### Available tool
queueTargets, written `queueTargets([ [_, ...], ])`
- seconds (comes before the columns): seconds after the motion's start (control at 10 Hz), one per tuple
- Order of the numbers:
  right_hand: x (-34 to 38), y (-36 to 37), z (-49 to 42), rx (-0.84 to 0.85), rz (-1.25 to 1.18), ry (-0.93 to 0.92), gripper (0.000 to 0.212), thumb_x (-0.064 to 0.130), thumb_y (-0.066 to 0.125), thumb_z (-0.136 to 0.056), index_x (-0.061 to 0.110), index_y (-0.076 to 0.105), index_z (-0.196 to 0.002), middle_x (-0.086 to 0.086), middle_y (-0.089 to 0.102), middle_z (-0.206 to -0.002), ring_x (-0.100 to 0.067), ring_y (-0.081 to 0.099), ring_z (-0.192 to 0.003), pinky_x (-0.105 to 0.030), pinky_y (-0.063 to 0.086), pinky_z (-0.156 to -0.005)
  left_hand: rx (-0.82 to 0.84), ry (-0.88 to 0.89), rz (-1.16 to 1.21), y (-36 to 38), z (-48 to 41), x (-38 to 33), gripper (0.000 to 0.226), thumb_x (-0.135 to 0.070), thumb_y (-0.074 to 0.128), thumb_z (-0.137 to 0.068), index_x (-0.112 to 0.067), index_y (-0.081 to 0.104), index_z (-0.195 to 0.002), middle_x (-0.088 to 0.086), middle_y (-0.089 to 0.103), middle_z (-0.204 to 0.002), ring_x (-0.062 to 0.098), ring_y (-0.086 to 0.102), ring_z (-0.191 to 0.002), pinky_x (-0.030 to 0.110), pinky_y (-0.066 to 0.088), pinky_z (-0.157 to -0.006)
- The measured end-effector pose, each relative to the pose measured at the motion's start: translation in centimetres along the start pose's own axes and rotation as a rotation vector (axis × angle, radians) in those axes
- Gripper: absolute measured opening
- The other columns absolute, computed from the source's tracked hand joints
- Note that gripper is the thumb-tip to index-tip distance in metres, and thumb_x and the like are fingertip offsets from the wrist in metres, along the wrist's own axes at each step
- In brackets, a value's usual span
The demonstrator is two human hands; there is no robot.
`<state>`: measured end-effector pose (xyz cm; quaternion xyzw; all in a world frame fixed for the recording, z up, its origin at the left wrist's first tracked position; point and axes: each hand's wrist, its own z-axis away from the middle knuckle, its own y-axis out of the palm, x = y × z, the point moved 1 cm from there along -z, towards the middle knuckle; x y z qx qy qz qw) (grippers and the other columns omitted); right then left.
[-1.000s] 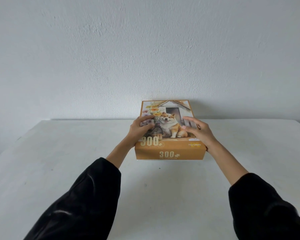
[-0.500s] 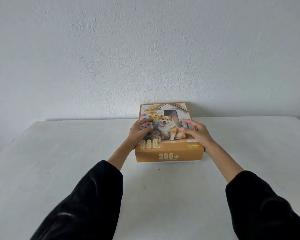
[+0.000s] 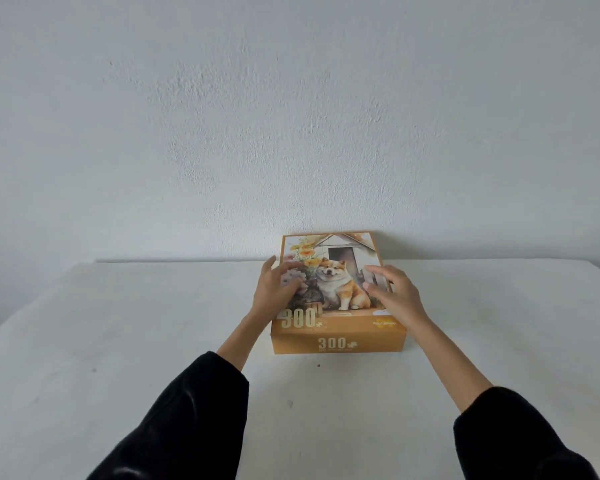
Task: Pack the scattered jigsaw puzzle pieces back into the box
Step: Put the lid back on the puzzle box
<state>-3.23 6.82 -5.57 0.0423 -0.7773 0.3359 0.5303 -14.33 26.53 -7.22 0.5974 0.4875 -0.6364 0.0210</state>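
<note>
The left hand (image 3: 274,289) lay flat and unclenched on the left part of the lid, fingers spread, grasping nothing. The closed orange puzzle box (image 3: 336,306) stood on the white table (image 3: 118,341), near the far edge by the wall (image 3: 291,116). The right hand (image 3: 395,296) rested open over the lid's right edge.

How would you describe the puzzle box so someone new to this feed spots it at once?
Find the white table against the pale wall; at its far middle edge lies a flat orange cardboard puzzle box, closed. The left hand and right hand rest spread on its lid. It is the only coloured object there, showing a smiling tan dog and "300".
</note>
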Motion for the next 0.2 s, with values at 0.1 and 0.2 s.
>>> queueTargets([
  [0.1,0.7,-0.7,1.3,-0.083,0.057,-0.081,0.03,0.013,0.062,-0.085,0.017,0.062,-0.115,-0.001,0.057,-0.116,-0.017,0.048,-0.118,-0.015,0.032,-0.079,-0.027,0.057,-0.016,-1.2,0.9,-1.2,0.031,-0.023,0.054,-0.091,-0.022,0.056,-0.122,0.006,0.029,-0.148,0.026,0.031,-0.134,0.03,0.044,-0.089],
  [0.2,0.1,-0.9,4.6,-0.168,0.021,-0.163,0.029,0.021,0.065,-0.083,0.034,0.062,-0.109,0.004,0.057,-0.122,-0.014,0.045,-0.125,-0.025,0.036,-0.093,-0.122,0.273,-0.014,-1.4,4.4,-0.9,0.03,-0.029,0.055,-0.09,-0.026,0.055,-0.12,-0.004,0.039,-0.138,0.023,0.04,-0.129,0.031,0.048,-0.088],
])
